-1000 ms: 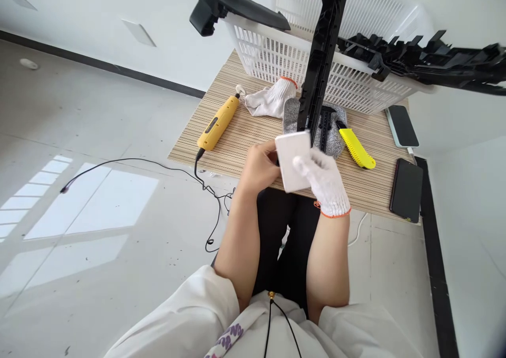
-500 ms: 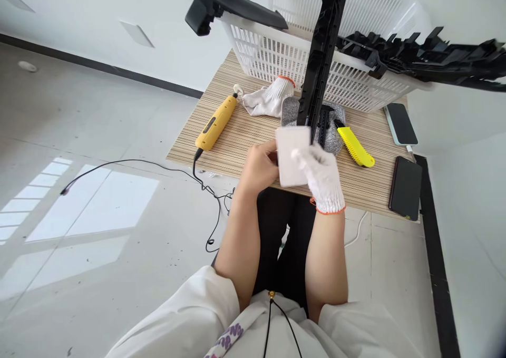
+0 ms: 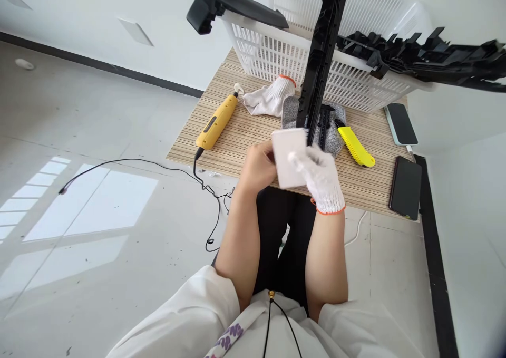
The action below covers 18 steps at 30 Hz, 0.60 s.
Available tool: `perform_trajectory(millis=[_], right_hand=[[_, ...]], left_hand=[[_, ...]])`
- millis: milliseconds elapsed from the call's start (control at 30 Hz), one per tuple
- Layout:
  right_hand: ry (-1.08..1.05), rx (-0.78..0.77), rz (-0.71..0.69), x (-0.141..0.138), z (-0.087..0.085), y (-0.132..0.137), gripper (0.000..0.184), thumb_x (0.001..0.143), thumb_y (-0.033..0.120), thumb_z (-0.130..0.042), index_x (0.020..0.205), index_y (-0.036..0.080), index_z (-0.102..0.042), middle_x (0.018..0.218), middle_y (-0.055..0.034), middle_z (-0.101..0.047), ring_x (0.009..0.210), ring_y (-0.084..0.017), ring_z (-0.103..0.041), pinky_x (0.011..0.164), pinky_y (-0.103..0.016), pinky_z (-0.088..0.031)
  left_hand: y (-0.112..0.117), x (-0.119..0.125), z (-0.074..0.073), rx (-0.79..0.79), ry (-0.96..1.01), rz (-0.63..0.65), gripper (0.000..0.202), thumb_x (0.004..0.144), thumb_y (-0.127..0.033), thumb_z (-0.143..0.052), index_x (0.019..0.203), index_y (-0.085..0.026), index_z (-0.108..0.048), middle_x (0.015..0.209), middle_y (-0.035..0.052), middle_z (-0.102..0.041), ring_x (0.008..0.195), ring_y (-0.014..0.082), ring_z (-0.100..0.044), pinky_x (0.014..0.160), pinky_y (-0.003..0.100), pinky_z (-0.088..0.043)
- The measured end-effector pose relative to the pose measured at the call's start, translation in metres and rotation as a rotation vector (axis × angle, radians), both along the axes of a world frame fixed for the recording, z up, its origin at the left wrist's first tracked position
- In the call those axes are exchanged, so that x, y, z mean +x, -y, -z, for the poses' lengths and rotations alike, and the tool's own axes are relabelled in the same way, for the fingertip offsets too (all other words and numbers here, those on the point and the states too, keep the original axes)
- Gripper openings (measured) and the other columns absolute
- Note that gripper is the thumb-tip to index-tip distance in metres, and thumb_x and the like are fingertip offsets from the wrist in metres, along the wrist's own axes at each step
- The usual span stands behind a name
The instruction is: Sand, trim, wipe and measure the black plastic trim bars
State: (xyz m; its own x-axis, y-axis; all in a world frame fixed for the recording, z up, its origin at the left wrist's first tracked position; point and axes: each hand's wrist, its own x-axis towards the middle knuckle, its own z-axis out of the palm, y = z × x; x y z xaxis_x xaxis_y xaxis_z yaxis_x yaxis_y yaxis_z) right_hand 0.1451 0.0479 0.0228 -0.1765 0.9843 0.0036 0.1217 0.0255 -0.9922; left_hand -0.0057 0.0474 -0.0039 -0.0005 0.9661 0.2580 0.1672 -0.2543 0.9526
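My gloved right hand (image 3: 322,176) pinches a pale, flat rectangular pad (image 3: 290,160), slightly blurred by motion. The pad lies over the near end of a long black plastic trim strip (image 3: 322,57), which slants from the top of the view down to my hands. Bare and curled, my left hand (image 3: 259,167) is closed at the strip's near end; the pad hides its fingertips. Just beyond my hands, a black caliper (image 3: 324,123) lies on a grey cloth (image 3: 336,144). Right of that is a yellow utility knife (image 3: 356,147).
A yellow corded rotary tool (image 3: 217,122) lies on the left of the wooden table (image 3: 190,147), near a white glove (image 3: 269,98). Behind stands a white basket (image 3: 269,52) with black plastic parts (image 3: 427,57) overhanging it. Two phones (image 3: 406,186) lie at the right edge.
The pad in my right hand has shifted slightly left and tilted. My left hand and the black strip have stayed almost in place.
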Motion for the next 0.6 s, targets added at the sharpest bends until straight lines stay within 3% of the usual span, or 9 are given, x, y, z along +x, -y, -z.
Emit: perform_trajectory(millis=[67, 100, 200, 333, 467, 600], right_hand=[[-0.022, 0.063, 0.152, 0.0003, 0.0003, -0.0005, 0.033, 0.088, 0.051, -0.059, 0.075, 0.023, -0.069, 0.076, -0.0016, -0.060, 0.083, -0.018, -0.058, 0.091, -0.039, -0.052], [-0.010, 0.069, 0.158, 0.0005, 0.0002, -0.0004, 0.033, 0.088, 0.052, -0.059, 0.074, 0.023, -0.068, 0.077, -0.0016, -0.059, 0.084, -0.018, -0.058, 0.090, -0.039, -0.052], [0.082, 0.021, -0.029, 0.0007, -0.0005, 0.0010, 0.033, 0.080, 0.049, -0.069, 0.063, 0.022, -0.064, 0.067, 0.0006, -0.054, 0.078, -0.018, -0.055, 0.088, -0.040, -0.052], [-0.058, 0.058, 0.140, -0.0021, -0.0020, 0.0022, 0.028, 0.084, 0.046, -0.065, 0.070, 0.022, -0.067, 0.074, -0.0004, -0.057, 0.084, -0.018, -0.057, 0.089, -0.039, -0.052], [0.073, 0.011, -0.054, -0.0043, -0.0024, 0.0019, 0.028, 0.082, 0.048, -0.068, 0.070, 0.022, -0.068, 0.071, 0.0004, -0.057, 0.078, -0.018, -0.057, 0.094, -0.042, -0.050], [0.019, 0.061, 0.129, -0.0047, -0.0009, 0.0009, 0.032, 0.087, 0.051, -0.061, 0.075, 0.023, -0.069, 0.076, -0.0024, -0.060, 0.099, -0.022, -0.059, 0.096, -0.041, -0.049]], left_hand=[[-0.0003, -0.0001, 0.0010, 0.002, 0.037, -0.003, 0.019, 0.066, -0.020, -0.080, 0.085, -0.018, -0.078, 0.082, 0.0010, -0.076, 0.085, 0.0234, -0.071, 0.074, 0.031, -0.057], [-0.0003, -0.0001, 0.0012, 0.004, 0.039, -0.003, 0.021, 0.066, -0.020, -0.080, 0.086, -0.018, -0.078, 0.083, 0.0010, -0.076, 0.085, 0.0233, -0.071, 0.074, 0.030, -0.057], [-0.0002, -0.0001, 0.0005, -0.006, -0.005, -0.020, 0.018, 0.067, -0.021, -0.080, 0.085, -0.018, -0.078, 0.077, 0.0005, -0.075, 0.081, 0.0225, -0.071, 0.072, 0.030, -0.056], [0.0003, -0.0001, -0.0003, -0.006, 0.029, -0.006, 0.023, 0.066, -0.024, -0.081, 0.089, -0.019, -0.079, 0.082, 0.0016, -0.076, 0.085, 0.0237, -0.071, 0.073, 0.031, -0.057], [-0.0001, -0.0014, 0.0012, 0.023, -0.014, 0.008, 0.021, 0.069, -0.029, -0.081, 0.088, -0.020, -0.079, 0.080, 0.0012, -0.076, 0.084, 0.0233, -0.071, 0.071, 0.031, -0.057], [-0.0010, -0.0015, 0.0021, 0.018, 0.010, -0.008, 0.019, 0.069, -0.026, -0.081, 0.087, -0.019, -0.079, 0.080, 0.0007, -0.075, 0.082, 0.0230, -0.071, 0.069, 0.030, -0.057]])
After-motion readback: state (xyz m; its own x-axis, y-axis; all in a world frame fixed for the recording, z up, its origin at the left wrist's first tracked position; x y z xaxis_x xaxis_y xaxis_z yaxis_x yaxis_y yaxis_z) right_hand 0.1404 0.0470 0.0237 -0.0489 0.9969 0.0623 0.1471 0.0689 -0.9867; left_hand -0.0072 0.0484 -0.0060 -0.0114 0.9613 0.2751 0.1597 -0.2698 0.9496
